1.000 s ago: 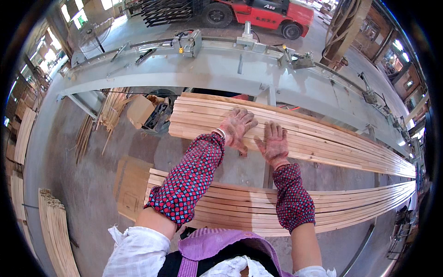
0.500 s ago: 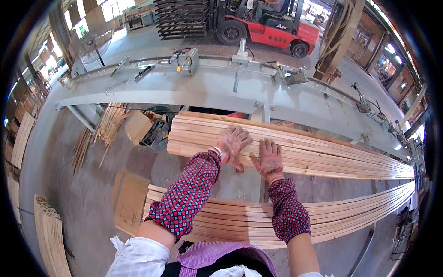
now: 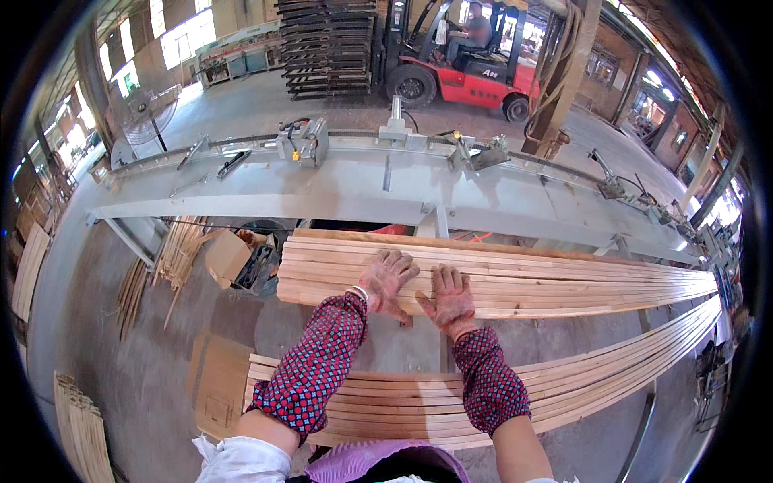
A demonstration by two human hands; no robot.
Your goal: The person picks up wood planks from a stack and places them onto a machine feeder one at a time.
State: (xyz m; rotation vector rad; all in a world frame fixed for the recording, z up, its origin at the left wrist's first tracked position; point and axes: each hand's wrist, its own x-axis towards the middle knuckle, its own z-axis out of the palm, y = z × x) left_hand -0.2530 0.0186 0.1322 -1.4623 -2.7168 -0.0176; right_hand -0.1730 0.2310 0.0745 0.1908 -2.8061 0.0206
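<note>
Long pale wooden strips [image 3: 547, 283] lie side by side in a flat bundle in front of me. My left hand [image 3: 386, 282] rests on top of them with its fingers spread. Just to its right, my right hand [image 3: 449, 299] also lies flat on the strips near their front edge, fingers stretched out. Neither hand holds anything. Patterned red-and-blue sleeve covers reach up both my forearms. Closer to me, a second bundle of strips [image 3: 394, 410] runs beneath my arms, which hide part of it.
A long grey metal bench [image 3: 354, 181] with clamp-like fittings stands behind the strips. Beyond it is a red forklift [image 3: 475, 84] with a person seated on it. Cardboard [image 3: 217, 386] and more wood strips [image 3: 80, 427] are at the left; an open carton [image 3: 228, 259] sits below the bench.
The view has tilted up, so the bench and the strips sit lower in the picture and more of the forklift and its driver shows. Both hands keep their place on the strips.
</note>
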